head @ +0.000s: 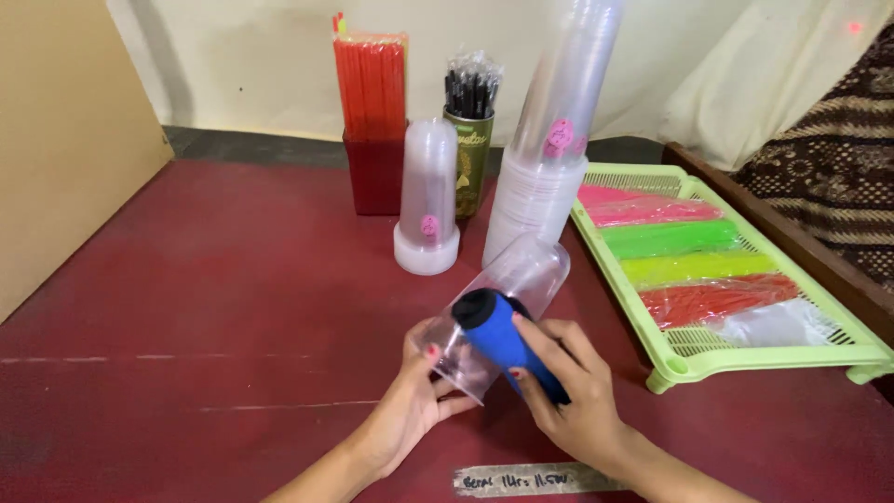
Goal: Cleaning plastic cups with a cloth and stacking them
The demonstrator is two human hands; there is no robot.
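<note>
My left hand [410, 401] grips the wide rim end of a clear plastic cup [517, 279] that lies tilted above the dark red table, its base pointing away from me. My right hand [568, 391] holds a blue cylinder with a black end cap [494, 326], pressed against the cup's side near the rim. Both hands meet at the front centre of the table.
A tall leaning stack of clear cups [549, 140] and a shorter stack [428, 200] stand behind. Red straws in a red holder [372, 121] and black straws in a tin [470, 130] are at the back. A green tray [736, 359] with coloured straw packs sits right.
</note>
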